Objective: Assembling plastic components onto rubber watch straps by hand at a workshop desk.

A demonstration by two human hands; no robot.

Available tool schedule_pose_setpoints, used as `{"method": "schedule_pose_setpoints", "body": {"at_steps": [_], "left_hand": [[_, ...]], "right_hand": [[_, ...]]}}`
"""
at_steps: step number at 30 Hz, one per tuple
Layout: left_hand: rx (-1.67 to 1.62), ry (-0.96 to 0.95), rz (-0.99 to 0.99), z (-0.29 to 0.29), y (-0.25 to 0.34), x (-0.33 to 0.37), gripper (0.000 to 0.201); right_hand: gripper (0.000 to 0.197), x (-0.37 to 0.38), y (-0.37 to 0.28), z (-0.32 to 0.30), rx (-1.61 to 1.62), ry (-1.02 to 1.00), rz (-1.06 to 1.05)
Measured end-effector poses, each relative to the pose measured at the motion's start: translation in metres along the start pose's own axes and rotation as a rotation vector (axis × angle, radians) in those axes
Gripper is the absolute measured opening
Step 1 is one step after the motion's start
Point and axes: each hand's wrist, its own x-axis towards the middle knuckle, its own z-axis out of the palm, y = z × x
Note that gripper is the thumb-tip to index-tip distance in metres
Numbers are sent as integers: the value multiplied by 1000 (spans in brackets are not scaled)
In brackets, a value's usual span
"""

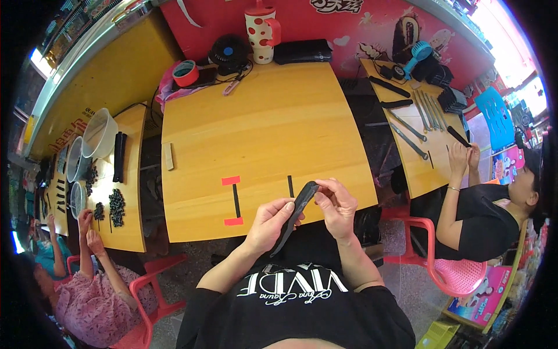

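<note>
Presently, in hand: one long black piece [305, 199], raised above the table's front edge, its long axis slanting from the worker's body up and away to the right. Left hand [272, 224]: thumb and fingers clamped about its middle. Right hand [336, 206]: fingertips at its upper end and nearer to that end; whether they pinch it, I cannot tell. On the yellow table [256, 122], just beyond: two thin strips, the right strip [290, 186] close by, the left strip [236, 200] farther along, both running roughly front to back; two red markers [233, 221], one per end of the latter. Near the left edge: one pale block [168, 156]. Along the back edge: one spotted cup [260, 35], one black fan [228, 52], one black bundle [302, 51]. Back left corner: one red tape roll [189, 79].
</note>
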Motion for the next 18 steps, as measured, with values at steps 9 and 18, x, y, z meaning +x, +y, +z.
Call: {"method": "schedule_pose_setpoints", "body": {"at_steps": [9, 18], "left_hand": [[120, 62, 33, -1, -10, -8, 27], [177, 87, 56, -1, -13, -15, 27]], "right_hand": [[25, -6, 0, -1, -276, 16, -199], [24, -10, 2, 0, -339, 46, -232]]}}
